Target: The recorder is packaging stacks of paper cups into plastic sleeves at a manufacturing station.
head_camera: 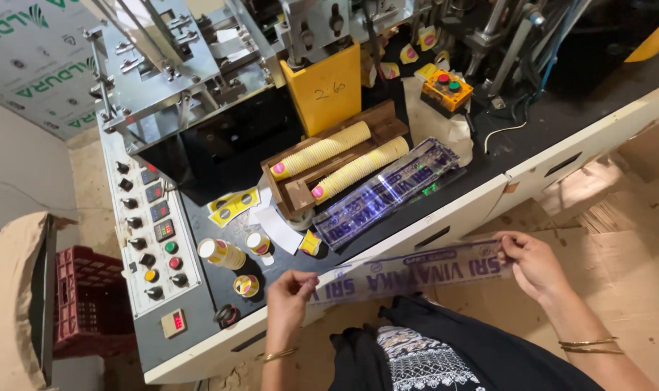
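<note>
1. Below the counter's (445, 217) near edge, the person is holding a long clear plastic sleeve (416, 271) with blue printing stretched flat between both hands, just above the lap.
2. Left hand (289, 297): it is pinching the sleeve's left end between thumb and curled fingers, closed on the film, palm turned inward, wrist bent slightly up. A thin bangle (278, 355) is sitting on the wrist.
3. Right hand (532, 264): it is gripping the sleeve's right end, thumb on top and fingers folded beneath, closed on the film. Two bangles (590, 346) are resting further up the forearm, which is running toward the lower right.
4. Judgement on handling: the film looks thin and slippery, so both pinches should be keeping even tension; pulling harder at one end is likely to be wrinkling or twisting it. Whether the sleeve mouth is open cannot be told.
5. On the counter, near the middle of the near edge, a stack of similar printed sleeves (391, 192) is lying flat. Just behind it, two rows of nested yellow paper cups (344, 163) are lying in a wooden cradle (307, 192).
6. Toward the counter's left end, several short cup stacks (224, 253) are standing beside a grey control panel (155, 232) with knobs and buttons.
7. At the far edge, machine parts and a yellow guard (326, 90) are occupying the counter.
</note>
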